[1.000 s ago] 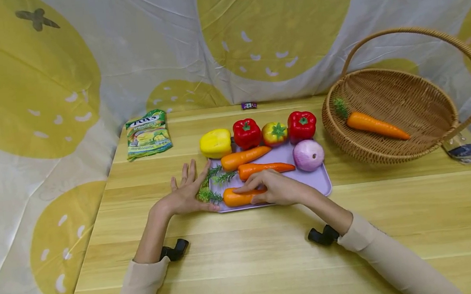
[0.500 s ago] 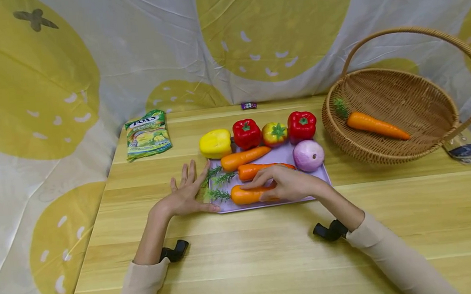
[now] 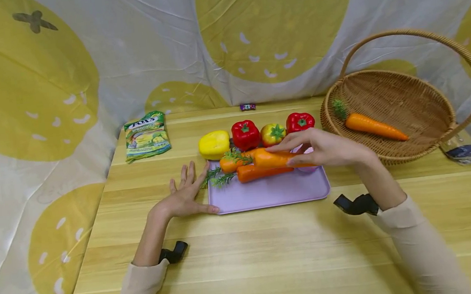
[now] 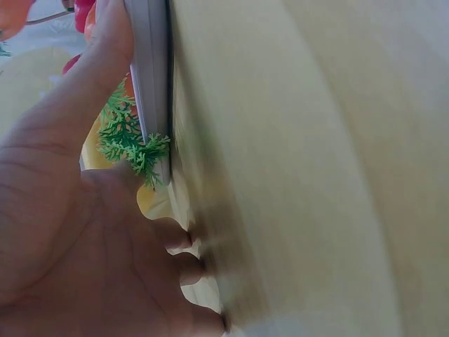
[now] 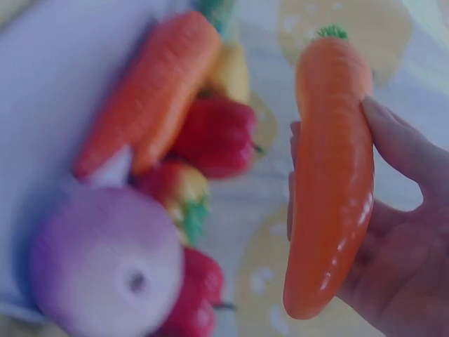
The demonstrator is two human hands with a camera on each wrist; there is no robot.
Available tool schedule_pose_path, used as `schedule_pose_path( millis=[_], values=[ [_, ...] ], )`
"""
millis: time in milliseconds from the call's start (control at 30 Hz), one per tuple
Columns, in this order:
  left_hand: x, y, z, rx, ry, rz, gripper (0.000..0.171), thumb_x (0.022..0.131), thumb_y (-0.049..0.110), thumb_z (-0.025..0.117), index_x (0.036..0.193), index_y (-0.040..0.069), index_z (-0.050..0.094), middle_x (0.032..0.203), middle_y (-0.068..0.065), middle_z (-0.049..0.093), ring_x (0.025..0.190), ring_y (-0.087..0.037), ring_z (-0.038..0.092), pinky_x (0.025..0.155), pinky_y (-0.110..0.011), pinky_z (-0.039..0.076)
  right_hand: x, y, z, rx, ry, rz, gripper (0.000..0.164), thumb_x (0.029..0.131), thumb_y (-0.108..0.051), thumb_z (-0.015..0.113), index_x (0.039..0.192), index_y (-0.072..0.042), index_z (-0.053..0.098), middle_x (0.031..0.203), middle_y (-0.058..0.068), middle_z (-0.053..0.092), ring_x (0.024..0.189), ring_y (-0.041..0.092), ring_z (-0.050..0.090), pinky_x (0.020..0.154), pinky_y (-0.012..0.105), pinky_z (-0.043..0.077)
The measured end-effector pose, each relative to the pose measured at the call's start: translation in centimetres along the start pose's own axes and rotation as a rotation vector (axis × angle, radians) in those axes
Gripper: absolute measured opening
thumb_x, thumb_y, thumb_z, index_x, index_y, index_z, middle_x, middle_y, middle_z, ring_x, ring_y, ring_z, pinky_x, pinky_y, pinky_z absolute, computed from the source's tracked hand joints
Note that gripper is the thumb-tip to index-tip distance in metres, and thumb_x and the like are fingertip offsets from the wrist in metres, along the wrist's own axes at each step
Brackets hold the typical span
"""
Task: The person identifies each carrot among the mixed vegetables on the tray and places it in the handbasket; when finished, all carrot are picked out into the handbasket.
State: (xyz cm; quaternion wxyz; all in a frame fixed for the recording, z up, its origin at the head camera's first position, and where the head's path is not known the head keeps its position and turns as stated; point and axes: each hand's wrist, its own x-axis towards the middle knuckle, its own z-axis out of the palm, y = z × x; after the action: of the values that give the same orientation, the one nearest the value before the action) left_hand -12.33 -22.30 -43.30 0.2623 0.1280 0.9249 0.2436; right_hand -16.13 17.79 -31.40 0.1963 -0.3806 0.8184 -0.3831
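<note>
Right hand (image 3: pixel 328 149) grips carrot (image 3: pixel 276 158); left hand (image 3: pixel 183 197) flat, fingers spread; packet (image 3: pixel 147 134) reads, seemingly, "FOX'S".

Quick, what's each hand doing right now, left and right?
Left hand: open, fingers straight, flat on the wooden table, thumb against the lilac plastic tray.
Right hand: holding an orange toy carrot above the tray.

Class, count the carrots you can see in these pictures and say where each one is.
4. One carrot is held in the right hand above the purple tray; two carrots lie on the tray; one carrot lies in the wicker basket. None seems hidden.
</note>
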Motion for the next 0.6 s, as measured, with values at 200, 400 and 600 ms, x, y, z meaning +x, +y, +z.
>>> schedule_pose_path(
  millis=[200,400,600],
  values=[
    [0.2,-0.1,0.0,0.006,-0.004,-0.009,0.136,0.067,0.082,0.076,0.163,0.043,-0.011,0.168,-0.012,-0.034,0.155,-0.034,-0.034,0.118,-0.074,-0.02,-2.4,-0.3,-6.0,-0.094,0.028,-0.01,0.046,0.098,-0.009,0.071,0.142,-0.02,0.065,0.143,0.003,0.066,0.124,0.001,0.06,0.092,0.017,0.053],
    [-1.0,1.8,-0.9,-0.01,-0.018,0.002,0.131,0.075,0.072,0.079,0.166,0.036,-0.008,0.168,-0.017,-0.033,0.155,-0.038,-0.033,0.117,-0.076,-0.02,-4.6,1.0,-11.9,-0.136,0.048,0.012,0.047,0.098,-0.001,0.068,0.143,-0.013,0.064,0.134,-0.007,0.07,0.094,0.008,0.065,0.077,0.017,0.054],
    [-0.8,1.3,-0.7,-0.01,-0.01,0.016,0.132,0.072,0.078,0.077,0.165,0.04,-0.01,0.168,-0.014,-0.034,0.155,-0.037,-0.034,0.117,-0.075,-0.021,-6.1,3.9,-15.4,-0.104,0.09,0.136,0.045,0.101,-0.002,0.063,0.146,-0.009,0.06,0.146,-0.013,0.063,0.124,-0.002,0.059,0.093,0.009,0.05]
  ],
)
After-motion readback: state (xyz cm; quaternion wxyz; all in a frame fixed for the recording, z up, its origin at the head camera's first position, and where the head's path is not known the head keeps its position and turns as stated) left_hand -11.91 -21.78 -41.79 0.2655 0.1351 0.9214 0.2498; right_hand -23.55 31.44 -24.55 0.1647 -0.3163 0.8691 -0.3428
